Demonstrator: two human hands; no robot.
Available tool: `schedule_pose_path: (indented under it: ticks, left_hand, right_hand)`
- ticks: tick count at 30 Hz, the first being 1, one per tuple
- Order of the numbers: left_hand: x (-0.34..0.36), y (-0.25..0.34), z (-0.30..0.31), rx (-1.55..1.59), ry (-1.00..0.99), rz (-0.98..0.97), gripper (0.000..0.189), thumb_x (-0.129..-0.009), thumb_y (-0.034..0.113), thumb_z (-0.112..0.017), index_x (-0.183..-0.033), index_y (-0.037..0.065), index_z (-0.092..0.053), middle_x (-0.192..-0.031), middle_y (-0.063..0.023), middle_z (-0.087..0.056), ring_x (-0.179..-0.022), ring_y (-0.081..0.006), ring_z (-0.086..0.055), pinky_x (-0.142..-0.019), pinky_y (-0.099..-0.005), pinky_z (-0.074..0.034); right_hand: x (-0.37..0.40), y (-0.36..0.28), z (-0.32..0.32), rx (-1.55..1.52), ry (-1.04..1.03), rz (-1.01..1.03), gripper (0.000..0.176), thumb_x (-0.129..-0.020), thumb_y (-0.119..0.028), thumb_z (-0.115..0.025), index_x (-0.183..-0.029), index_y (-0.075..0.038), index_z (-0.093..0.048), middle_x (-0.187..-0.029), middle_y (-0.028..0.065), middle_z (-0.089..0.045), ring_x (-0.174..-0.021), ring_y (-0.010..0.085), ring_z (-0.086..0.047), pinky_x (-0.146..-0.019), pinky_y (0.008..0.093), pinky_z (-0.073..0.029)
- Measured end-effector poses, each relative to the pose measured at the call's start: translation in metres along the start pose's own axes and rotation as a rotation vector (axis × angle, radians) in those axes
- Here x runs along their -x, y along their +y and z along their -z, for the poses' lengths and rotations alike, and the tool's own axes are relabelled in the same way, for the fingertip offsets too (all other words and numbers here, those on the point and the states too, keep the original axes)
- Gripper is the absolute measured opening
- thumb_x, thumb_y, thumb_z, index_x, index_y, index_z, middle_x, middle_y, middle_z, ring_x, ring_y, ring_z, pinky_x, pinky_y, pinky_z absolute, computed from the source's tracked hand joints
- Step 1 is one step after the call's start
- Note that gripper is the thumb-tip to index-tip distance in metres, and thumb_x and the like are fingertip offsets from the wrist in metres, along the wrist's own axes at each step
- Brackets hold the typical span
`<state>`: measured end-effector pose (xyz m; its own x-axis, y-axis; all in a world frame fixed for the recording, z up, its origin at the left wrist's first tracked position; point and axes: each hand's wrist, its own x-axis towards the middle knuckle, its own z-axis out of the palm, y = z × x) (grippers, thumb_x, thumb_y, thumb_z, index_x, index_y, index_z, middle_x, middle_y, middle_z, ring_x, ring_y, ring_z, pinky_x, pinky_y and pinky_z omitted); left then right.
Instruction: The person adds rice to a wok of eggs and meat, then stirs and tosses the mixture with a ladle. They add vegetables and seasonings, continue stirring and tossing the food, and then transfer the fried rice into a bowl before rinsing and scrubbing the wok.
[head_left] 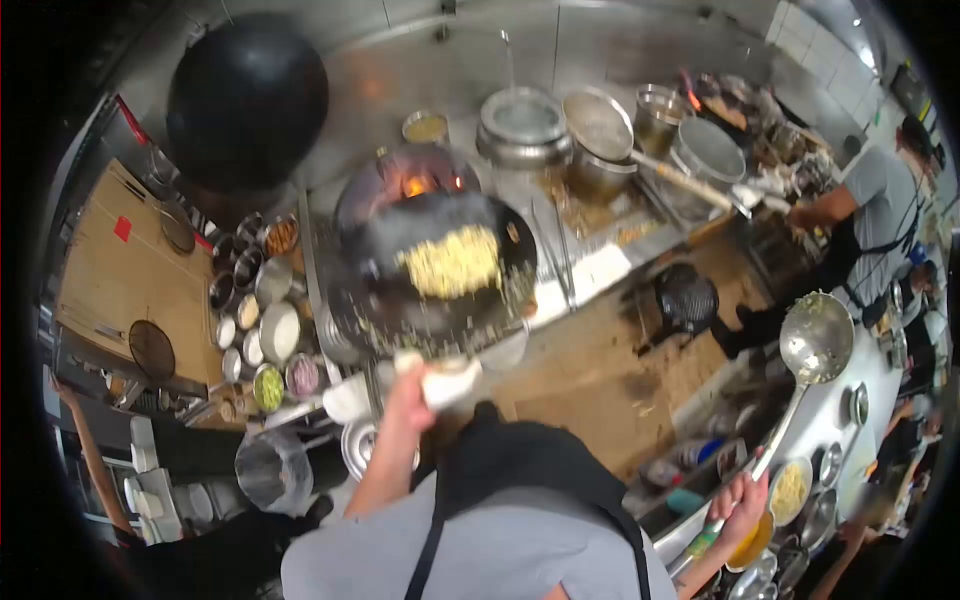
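My left hand (408, 402) is closed on a pale folded cloth (452, 383) at the near rim of a large dark wok (375, 310). The wok is tilted over a burner, and a yellow mass of food (455, 262), perhaps noodles or rice, lies inside or just above it. Small bits cling to the wok's near and right sides. Out to the right, my right hand (738, 503) grips the handle of a long metal ladle (815, 345). The ladle's bowl points up and away, with food bits stuck to it.
Flames (418, 186) show behind the wok. Ingredient pots (280, 330) and a cutting board (130, 260) stand left; a strainer (598, 122) rests on pots at the back. A co-worker (880, 195) stands at right, and another person's arm (90, 450) reaches in at left.
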<state>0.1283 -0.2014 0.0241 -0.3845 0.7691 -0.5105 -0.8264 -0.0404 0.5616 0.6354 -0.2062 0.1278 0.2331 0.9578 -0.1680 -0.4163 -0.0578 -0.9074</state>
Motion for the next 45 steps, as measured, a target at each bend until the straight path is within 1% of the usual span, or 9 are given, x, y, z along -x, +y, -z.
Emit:
schedule_pose_path:
  ticks: [3,7,14,21,25,29,34,40,45]
  left_hand:
    - [0.001,0.017,-0.017,0.094,-0.188,0.297,0.041,-0.084,0.005,-0.047,-0.123,-0.007,-0.049,-0.120,-0.0217,-0.059,-0.106,-0.0335,-0.062,-0.094,-0.0459,-0.052]
    - [-0.092,-0.001,-0.073,-0.033,-0.230,0.220,0.035,-0.092,0.018,-0.045,-0.118,-0.005,-0.049,-0.117,-0.0209,-0.060,-0.099,-0.0340,-0.064,-0.086,-0.0480,-0.054]
    - [0.045,-0.040,-0.047,-0.137,-0.260,0.190,0.037,-0.085,0.003,-0.047,-0.120,-0.012,-0.051,-0.117,-0.0251,-0.060,-0.107,-0.0347,-0.062,-0.095,-0.0455,-0.051]
    - [-0.123,-0.027,-0.161,-0.108,-0.343,0.373,0.019,-0.092,0.008,-0.042,-0.107,-0.001,-0.048,-0.108,-0.0209,-0.063,-0.098,-0.0335,-0.065,-0.087,-0.0482,-0.055]
    - [0.012,-0.057,-0.083,-0.117,-0.404,0.224,0.033,-0.091,0.008,-0.043,-0.120,-0.007,-0.049,-0.118,-0.0239,-0.060,-0.101,-0.0338,-0.064,-0.091,-0.0465,-0.053]
    - [0.003,-0.042,-0.076,-0.109,-0.350,0.518,0.035,-0.088,0.008,-0.046,-0.119,-0.009,-0.049,-0.115,-0.0247,-0.061,-0.101,-0.0322,-0.065,-0.091,-0.0450,-0.054]
    - [-0.029,-0.048,-0.097,-0.151,-0.246,0.345,0.025,-0.082,0.003,-0.053,-0.104,-0.008,-0.057,-0.099,-0.0179,-0.065,-0.089,-0.0298,-0.067,-0.082,-0.0413,-0.056]
    - [-0.048,-0.073,-0.027,-0.920,-0.250,-0.368,0.027,-0.077,0.003,-0.062,-0.103,-0.002,-0.058,-0.093,-0.0088,-0.066,-0.083,-0.0171,-0.064,-0.072,-0.0318,-0.052]
    - [-0.025,-0.089,-0.035,-0.618,-0.270,-0.235,0.023,-0.077,-0.001,-0.057,-0.100,-0.003,-0.057,-0.088,-0.0084,-0.063,-0.077,-0.0189,-0.064,-0.069,-0.0322,-0.052]
  right_hand:
    - [-0.008,0.006,-0.067,0.037,-0.081,-0.007,0.048,-0.095,-0.007,-0.038,-0.143,-0.006,-0.031,-0.058,-0.0023,-0.033,-0.032,0.0063,-0.029,-0.026,0.0232,-0.031]
    - [-0.055,-0.022,-0.132,0.060,-0.428,-0.208,0.045,-0.093,-0.008,-0.046,-0.137,-0.003,-0.036,-0.057,-0.0024,-0.036,-0.033,0.0074,-0.033,-0.029,0.0233,-0.032]
    - [-0.051,-0.018,-0.191,0.247,-0.555,-0.422,0.033,-0.090,-0.005,-0.051,-0.123,-0.004,-0.048,-0.061,0.0007,-0.044,-0.037,0.0077,-0.040,-0.033,0.0253,-0.037]
    - [-0.077,-0.012,-0.223,0.330,-0.507,-0.414,0.018,-0.090,-0.006,-0.051,-0.108,-0.003,-0.049,-0.063,-0.0003,-0.045,-0.040,0.0068,-0.040,-0.035,0.0250,-0.038]
    - [-0.064,-0.038,-0.214,0.336,-0.502,-0.508,0.015,-0.090,-0.004,-0.050,-0.104,-0.006,-0.049,-0.064,0.0000,-0.047,-0.040,0.0062,-0.040,-0.034,0.0248,-0.038]
    - [-0.067,-0.028,-0.202,0.419,-0.485,-0.581,0.013,-0.089,-0.005,-0.051,-0.102,-0.006,-0.049,-0.063,0.0003,-0.047,-0.040,0.0067,-0.042,-0.034,0.0244,-0.039]
    - [-0.077,-0.055,-0.214,0.583,-0.429,-0.526,0.006,-0.087,-0.004,-0.051,-0.092,-0.005,-0.050,-0.063,0.0011,-0.049,-0.041,0.0083,-0.044,-0.035,0.0264,-0.040]
    - [-0.133,-0.060,-0.252,1.062,-0.454,-0.309,0.007,-0.082,-0.006,-0.053,-0.085,0.000,-0.054,-0.060,0.0045,-0.051,-0.044,0.0133,-0.049,-0.038,0.0312,-0.042]
    - [-0.121,0.039,-0.273,0.764,-0.460,-0.524,0.010,-0.081,-0.005,-0.056,-0.085,0.004,-0.055,-0.062,0.0072,-0.054,-0.046,0.0128,-0.050,-0.041,0.0300,-0.042]
